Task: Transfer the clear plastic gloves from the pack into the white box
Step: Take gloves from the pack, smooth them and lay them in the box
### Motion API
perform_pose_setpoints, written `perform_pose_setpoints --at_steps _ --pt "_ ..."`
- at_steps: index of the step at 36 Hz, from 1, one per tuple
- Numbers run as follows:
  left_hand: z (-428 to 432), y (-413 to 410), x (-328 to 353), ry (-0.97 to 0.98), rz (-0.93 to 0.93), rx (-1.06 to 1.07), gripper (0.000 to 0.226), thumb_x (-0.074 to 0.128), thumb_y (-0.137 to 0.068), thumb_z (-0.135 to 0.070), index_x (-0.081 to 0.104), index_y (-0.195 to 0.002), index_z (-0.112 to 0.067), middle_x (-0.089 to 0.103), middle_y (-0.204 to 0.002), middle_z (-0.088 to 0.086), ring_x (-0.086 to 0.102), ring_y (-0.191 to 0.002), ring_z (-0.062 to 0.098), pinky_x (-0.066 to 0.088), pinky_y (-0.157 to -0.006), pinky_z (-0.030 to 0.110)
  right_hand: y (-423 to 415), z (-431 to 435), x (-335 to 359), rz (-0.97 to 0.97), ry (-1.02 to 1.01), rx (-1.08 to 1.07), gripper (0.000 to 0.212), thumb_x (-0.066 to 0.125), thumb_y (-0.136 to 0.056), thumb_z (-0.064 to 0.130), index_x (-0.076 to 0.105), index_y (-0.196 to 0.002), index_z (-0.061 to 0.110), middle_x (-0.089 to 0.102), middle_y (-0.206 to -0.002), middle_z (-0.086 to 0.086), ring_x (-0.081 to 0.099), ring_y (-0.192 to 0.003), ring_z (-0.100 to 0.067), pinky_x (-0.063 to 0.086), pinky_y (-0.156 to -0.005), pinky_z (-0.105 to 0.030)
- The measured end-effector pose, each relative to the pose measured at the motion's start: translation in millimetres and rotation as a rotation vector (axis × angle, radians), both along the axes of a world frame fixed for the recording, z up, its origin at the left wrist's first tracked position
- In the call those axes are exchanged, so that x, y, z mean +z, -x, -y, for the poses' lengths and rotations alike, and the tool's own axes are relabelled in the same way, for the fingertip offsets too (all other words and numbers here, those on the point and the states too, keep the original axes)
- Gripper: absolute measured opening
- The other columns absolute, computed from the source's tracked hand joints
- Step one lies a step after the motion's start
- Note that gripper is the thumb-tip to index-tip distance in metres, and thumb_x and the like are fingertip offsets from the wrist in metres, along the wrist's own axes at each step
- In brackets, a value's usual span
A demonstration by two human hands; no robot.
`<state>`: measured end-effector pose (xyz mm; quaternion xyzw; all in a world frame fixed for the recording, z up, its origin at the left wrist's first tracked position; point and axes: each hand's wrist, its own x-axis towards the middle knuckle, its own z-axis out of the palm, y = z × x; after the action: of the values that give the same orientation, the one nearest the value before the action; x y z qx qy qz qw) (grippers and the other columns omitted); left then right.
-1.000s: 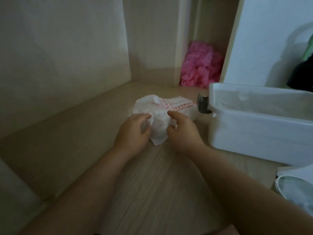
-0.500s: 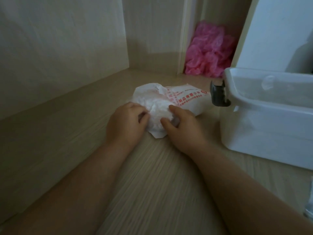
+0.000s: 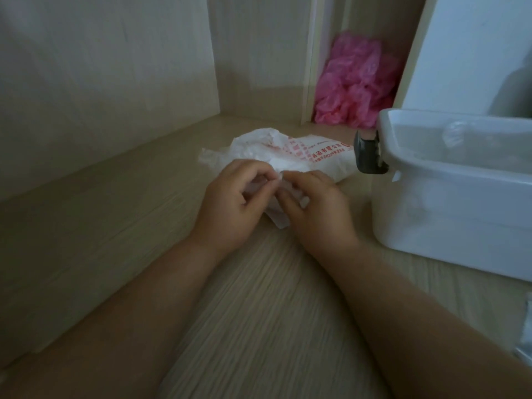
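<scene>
While the pack lies mid-frame on the wooden surface, the head view shows both hands at its near, lower-left end. The left hand and right hand meet with fingers curled, each pinching thin plastic at the pack's crumpled mouth. Whether that film is wrapper or one of the gloves I cannot tell. The pack's long axis runs from the hands up and rightward, its far end just beside the dark latch of the white box. That box stands open at the right of the frame, so the right hand is nearer it. A pink plastic heap sits at upper centre-right.
</scene>
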<state>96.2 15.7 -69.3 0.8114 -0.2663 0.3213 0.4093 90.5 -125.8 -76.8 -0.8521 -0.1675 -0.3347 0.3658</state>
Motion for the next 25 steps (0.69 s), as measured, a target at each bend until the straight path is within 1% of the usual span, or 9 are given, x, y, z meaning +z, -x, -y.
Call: perform_pose_setpoints --at_steps 2,4,7,10,14,16,20,22,25 --pt "-0.8 0.8 -0.2 0.072 -0.089 -0.024 0.008 0.061 -0.086 -0.032 0.059 -0.093 -0.031 0.061 -0.098 -0.013 0.057 -0.095 -0.002 0.043 -0.078 0.009 0.5 -0.4 -0.9 0.006 -0.045 0.007 0.016 0.062 -0.088 0.014 0.072 -0.097 0.006 0.066 -0.085 -0.005 0.052 -0.079 -0.007 0.033 -0.067 -0.008" --pt "-3.5 0.5 -1.6 0.157 -0.225 -0.04 0.03 0.071 -0.082 -0.029 0.052 -0.101 -0.041 0.058 -0.108 -0.017 0.058 -0.098 0.0 0.047 -0.08 0.013 3.1 0.3 2.9 -0.087 -0.166 0.033 0.015 0.057 -0.093 0.015 0.07 -0.091 0.008 0.062 -0.078 0.005 0.05 -0.069 -0.002 0.035 -0.064 -0.012" --pt "-8.1 -1.6 -5.7 0.106 -0.354 0.005 0.05 0.075 -0.079 -0.019 0.045 -0.113 -0.041 0.053 -0.108 -0.021 0.058 -0.099 0.006 0.049 -0.084 0.02 5.3 5.6 6.6 -0.222 -0.262 0.071 0.012 0.052 -0.096 0.022 0.06 -0.086 0.021 0.054 -0.074 0.018 0.05 -0.07 0.006 0.036 -0.064 -0.004" --pt "-10.3 -3.1 -7.5 0.071 -0.379 0.057 0.046 0.073 -0.081 -0.024 0.044 -0.115 -0.037 0.057 -0.107 -0.012 0.057 -0.099 0.005 0.043 -0.083 0.014 6.5 6.1 7.5 -0.275 -0.303 0.125 0.017 0.05 -0.097 0.023 0.053 -0.08 0.024 0.052 -0.071 0.015 0.049 -0.065 0.012 0.036 -0.058 -0.003" --pt "-10.9 -4.6 -8.8 0.048 -0.285 0.084 0.017 0.067 -0.086 -0.028 0.057 -0.1 -0.028 0.063 -0.098 -0.014 0.058 -0.091 -0.006 0.04 -0.078 0.006 5.7 2.9 5.5 -0.302 -0.337 0.155 0.015 0.049 -0.097 0.021 0.052 -0.083 0.023 0.053 -0.073 0.013 0.05 -0.068 0.006 0.038 -0.058 -0.005" --pt "-11.6 -4.8 -9.0 -0.003 -0.178 0.111 0.019 0.064 -0.085 -0.037 0.066 -0.093 -0.02 0.064 -0.095 -0.015 0.058 -0.089 -0.002 0.039 -0.079 0.006 4.8 2.8 4.1 -0.305 -0.312 0.111 0.006 0.048 -0.097 0.019 0.052 -0.092 0.021 0.053 -0.08 0.015 0.051 -0.075 0.001 0.037 -0.061 -0.003" --pt "-9.8 -4.1 -5.7 -0.153 0.133 0.254 0.028 0.056 -0.085 -0.033 0.074 -0.092 -0.012 0.062 -0.101 0.003 0.058 -0.097 0.021 0.044 -0.085 0.033 3.1 6.8 1.4 -0.227 -0.274 -0.027 0.014 0.052 -0.095 0.019 0.055 -0.108 0.02 0.053 -0.102 0.008 0.051 -0.095 -0.007 0.037 -0.076 -0.015" --pt "-6.3 -0.4 -2.4 -0.162 0.23 0.258 0.023 0.057 -0.088 -0.025 0.074 -0.093 -0.01 0.061 -0.095 0.005 0.055 -0.091 0.016 0.043 -0.082 0.026 5.5 9.6 4.9 -0.168 -0.293 -0.074 0.011 0.058 -0.092 0.02 0.055 -0.102 0.019 0.052 -0.095 0.01 0.05 -0.088 -0.005 0.038 -0.07 -0.013" --pt "-3.3 3.8 1.1 -0.182 0.183 0.148 0.026 0.052 -0.092 -0.023 0.073 -0.099 -0.009 0.065 -0.092 0.002 0.055 -0.087 0.006 0.041 -0.077 0.014 10.2 7.9 11.0 -0.218 -0.374 0.025 0.015 0.059 -0.09 0.026 0.053 -0.078 0.022 0.054 -0.071 0.011 0.051 -0.066 0.0 0.042 -0.06 -0.013"
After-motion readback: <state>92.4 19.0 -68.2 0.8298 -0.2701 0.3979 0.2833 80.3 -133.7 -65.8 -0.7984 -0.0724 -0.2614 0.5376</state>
